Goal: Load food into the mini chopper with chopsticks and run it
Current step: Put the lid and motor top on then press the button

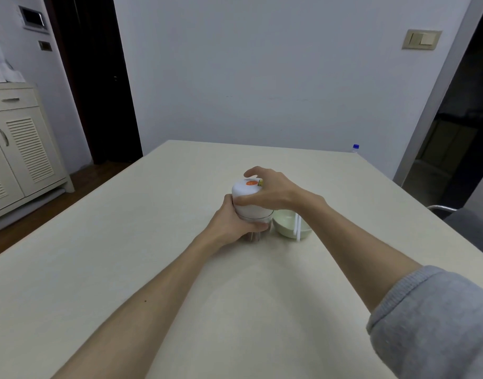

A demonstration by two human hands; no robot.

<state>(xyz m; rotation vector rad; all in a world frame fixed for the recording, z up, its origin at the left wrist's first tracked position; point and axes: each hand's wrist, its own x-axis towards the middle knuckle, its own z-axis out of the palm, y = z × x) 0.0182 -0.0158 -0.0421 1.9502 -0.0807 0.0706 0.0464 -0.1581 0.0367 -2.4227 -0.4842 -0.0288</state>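
Both your arms reach forward and converge in front of you, forearms bare. Your left hand (229,222) is wrapped around the lower part of the mini chopper (249,201), thumb across its near side, the other fingers hidden behind it. Your right hand (273,192) sits higher, draped over the chopper's white top from the right, thumb pressed flat along its near face and index finger curled above the crown; whether that fingertip touches is hard to tell. Your right wrist bends slightly downward. A grey sleeve (437,318) is pushed up near your right elbow.
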